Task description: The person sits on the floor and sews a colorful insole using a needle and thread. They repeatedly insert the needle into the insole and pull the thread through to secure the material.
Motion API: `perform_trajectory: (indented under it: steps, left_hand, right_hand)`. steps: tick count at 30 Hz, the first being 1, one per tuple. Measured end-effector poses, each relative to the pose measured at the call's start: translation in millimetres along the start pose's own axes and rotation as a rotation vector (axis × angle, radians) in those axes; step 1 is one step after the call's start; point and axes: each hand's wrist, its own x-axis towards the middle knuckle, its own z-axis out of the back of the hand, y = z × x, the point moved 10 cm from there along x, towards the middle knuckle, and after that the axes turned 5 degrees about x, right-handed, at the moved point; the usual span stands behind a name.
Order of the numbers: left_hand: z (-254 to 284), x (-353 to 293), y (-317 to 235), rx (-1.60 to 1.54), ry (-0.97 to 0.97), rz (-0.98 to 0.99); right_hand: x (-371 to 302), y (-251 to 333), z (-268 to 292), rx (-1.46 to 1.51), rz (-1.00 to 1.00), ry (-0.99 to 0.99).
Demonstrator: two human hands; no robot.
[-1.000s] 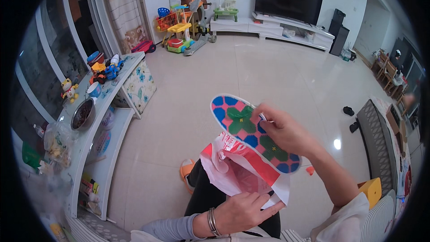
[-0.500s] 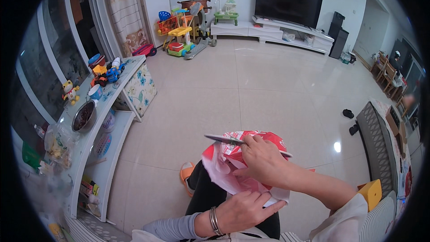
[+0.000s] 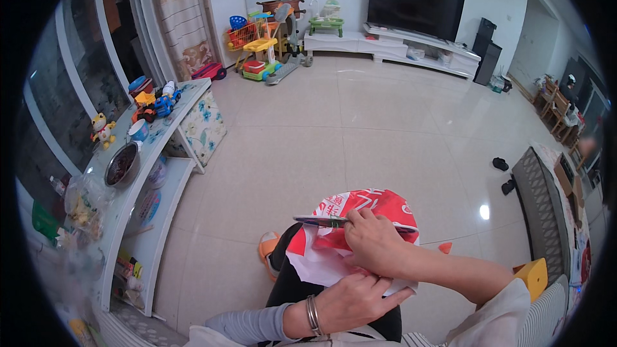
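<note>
A red and white printed sheet or bag (image 3: 379,203), thin and creased, lies spread over my lap. My right hand (image 3: 376,238) is closed over a thin, flat, dark thing (image 3: 315,221) seen edge-on, lying across the sheet; its kind I cannot make out. Under that hand hangs a pale, pinkish-white part of the sheet. Nearer to me, my left hand (image 3: 347,305), with silver bangles on its wrist, presses the sheet's near edge between its fingers. Some of the right hand's fingertips are hidden.
At the left, a white shelf table (image 3: 164,148) holds a metal bowl (image 3: 122,166), toy trucks (image 3: 164,104) and a clear plastic bag (image 3: 87,202). A yellow block-shaped thing (image 3: 532,279) sits by my right elbow. Black slippers (image 3: 500,164) lie on the floor. Ride-on toys (image 3: 260,58) stand far off.
The red part of the sheet has spread out and flattened beyond my right hand. The dark thing's left end has dropped nearer to me. My left hand has hardly moved.
</note>
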Motion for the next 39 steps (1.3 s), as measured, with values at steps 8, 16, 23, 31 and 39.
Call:
perform_trajectory:
  steps: [8,16,23,31,39]
  left_hand:
    - [-13.0,-2.8,-8.6,-0.069,0.063,-0.034]
    - [-31.1,-8.9,-18.5,-0.103,0.198,-0.070]
    - [-25.7,-4.6,-15.9,-0.123,0.215,-0.041]
    - [-6.7,-11.9,1.3,-0.056,0.185,0.046]
    - [-25.5,-47.8,20.6,-0.236,0.438,0.129]
  right_hand:
    - [-2.7,10.9,-23.7,-0.030,0.036,0.016]
    - [-5.4,9.9,-46.3,-0.035,0.019,0.016]
    - [-5.7,-17.2,-25.4,0.254,-0.089,-0.274]
    - [-24.8,-90.3,116.1,0.631,-0.276,-0.789]
    - [-47.0,-77.1,136.9,0.655,-0.254,-0.899]
